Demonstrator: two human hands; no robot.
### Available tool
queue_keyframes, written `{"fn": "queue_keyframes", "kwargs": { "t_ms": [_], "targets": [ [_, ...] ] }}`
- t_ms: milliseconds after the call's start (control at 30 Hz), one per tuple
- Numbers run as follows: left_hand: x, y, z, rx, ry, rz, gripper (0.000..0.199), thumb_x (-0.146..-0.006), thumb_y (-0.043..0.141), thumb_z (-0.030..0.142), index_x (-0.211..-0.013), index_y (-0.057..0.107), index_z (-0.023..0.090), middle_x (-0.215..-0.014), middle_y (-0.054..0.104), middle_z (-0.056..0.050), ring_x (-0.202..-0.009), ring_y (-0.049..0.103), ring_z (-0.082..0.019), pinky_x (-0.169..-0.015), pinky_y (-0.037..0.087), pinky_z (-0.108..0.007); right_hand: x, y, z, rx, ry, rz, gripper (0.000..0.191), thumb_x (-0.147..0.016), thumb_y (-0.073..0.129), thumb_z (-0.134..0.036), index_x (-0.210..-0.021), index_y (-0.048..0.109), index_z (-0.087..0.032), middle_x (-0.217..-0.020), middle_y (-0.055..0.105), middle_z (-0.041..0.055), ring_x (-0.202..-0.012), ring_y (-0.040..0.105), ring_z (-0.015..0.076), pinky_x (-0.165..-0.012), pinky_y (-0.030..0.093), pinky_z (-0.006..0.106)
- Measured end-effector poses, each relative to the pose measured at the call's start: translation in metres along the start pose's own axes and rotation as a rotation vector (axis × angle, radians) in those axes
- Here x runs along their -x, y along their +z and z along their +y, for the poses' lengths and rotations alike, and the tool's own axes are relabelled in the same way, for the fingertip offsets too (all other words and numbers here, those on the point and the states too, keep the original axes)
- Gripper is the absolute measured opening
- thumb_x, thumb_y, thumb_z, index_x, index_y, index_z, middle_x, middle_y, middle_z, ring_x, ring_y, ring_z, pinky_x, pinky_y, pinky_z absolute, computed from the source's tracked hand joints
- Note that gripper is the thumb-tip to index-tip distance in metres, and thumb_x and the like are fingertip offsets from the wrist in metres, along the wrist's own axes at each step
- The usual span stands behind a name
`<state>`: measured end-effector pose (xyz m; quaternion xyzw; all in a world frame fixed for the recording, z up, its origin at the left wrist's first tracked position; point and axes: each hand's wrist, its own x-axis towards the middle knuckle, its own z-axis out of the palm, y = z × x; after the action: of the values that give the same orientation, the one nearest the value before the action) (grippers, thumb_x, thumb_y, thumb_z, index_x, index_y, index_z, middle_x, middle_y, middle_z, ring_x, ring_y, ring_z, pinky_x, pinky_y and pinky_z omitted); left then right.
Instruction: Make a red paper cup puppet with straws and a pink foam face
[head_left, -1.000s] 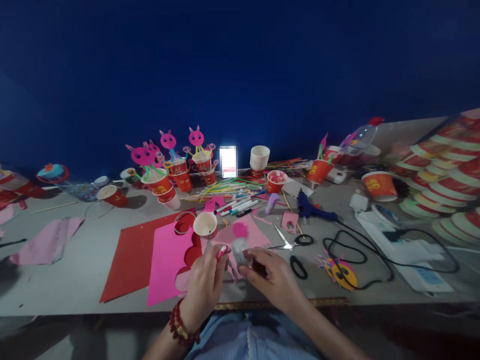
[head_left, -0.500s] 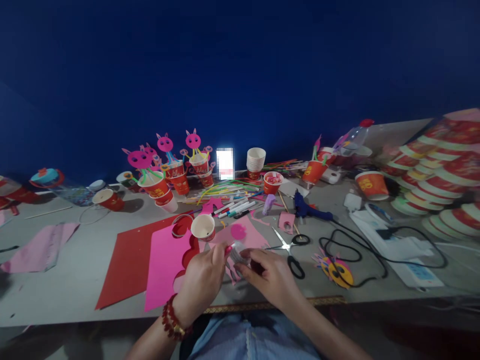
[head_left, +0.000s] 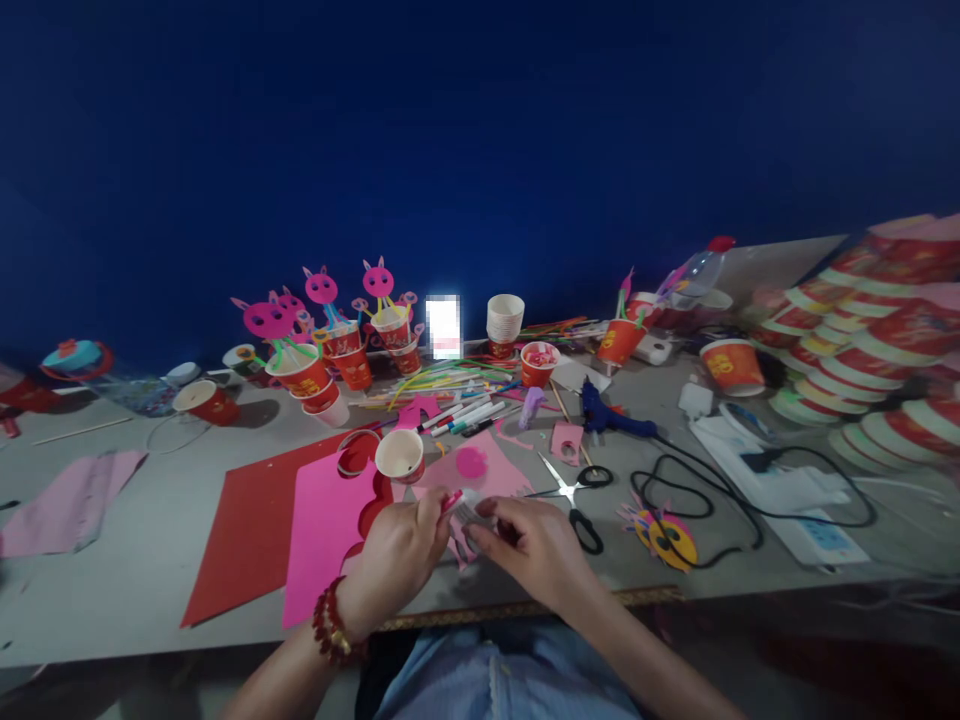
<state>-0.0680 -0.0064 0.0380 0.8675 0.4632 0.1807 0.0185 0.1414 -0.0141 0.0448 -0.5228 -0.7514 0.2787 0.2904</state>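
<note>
Clear, shiny tape roll [head_left: 472,512] sits pinched between both hands at the near edge of the table [head_left: 142,540], the left hand [head_left: 397,565] also gripping a pink-capped pen [head_left: 451,501], the right hand [head_left: 534,550] clasping the roll beside scissors [head_left: 574,495].

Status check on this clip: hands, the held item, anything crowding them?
Left hand pinching small pink-tipped piece. Right hand gripping small clear roll. Open black-handled scissors close right; white paper cup just beyond.
</note>
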Motion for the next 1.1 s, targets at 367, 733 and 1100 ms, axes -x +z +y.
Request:
{"fn": "queue_keyframes", "kwargs": {
  "t_ms": [367,733,1100],
  "targets": [
    [0.000,-0.020,0.008,1.089,-0.368,-0.306,0.022,-0.101,0.042,0.040,-0.089,0.044,0.023,-0.057,0.042,0.009,-0.043,0.034,-0.009,-0.043,0.027,-0.021,-0.013,0.002,0.012,-0.012,-0.131,0.063,0.055,-0.091,0.055,-0.065,-0.062,0.059,-0.018,-0.064,0.058,0.0014,-0.067,0.054,0.0166,-0.063,0.034,0.027],
    [-0.001,-0.029,0.009,1.640,-0.493,-0.396,0.028,-0.097,0.053,0.046,-0.088,0.046,0.020,-0.059,0.034,0.011,-0.041,0.017,-0.003,-0.036,0.017,-0.015,-0.015,0.009,0.016,-0.447,-0.172,-0.045,0.049,-0.090,0.060,-0.060,-0.065,0.045,-0.021,-0.089,0.064,0.0044,-0.081,0.060,0.0173,-0.072,0.044,0.028],
    [0.004,-0.017,0.005,1.845,-0.509,-0.395,0.025,-0.097,0.054,0.043,-0.090,0.044,0.022,-0.057,0.034,0.013,-0.034,0.019,-0.001,-0.035,0.027,-0.013,-0.009,-0.007,0.016,-0.526,-0.278,-0.297,0.026,-0.101,0.051,-0.039,-0.118,0.063,-0.023,-0.114,0.061,0.0083,-0.107,0.058,0.0192,-0.093,0.046,0.032]
  ]
}}
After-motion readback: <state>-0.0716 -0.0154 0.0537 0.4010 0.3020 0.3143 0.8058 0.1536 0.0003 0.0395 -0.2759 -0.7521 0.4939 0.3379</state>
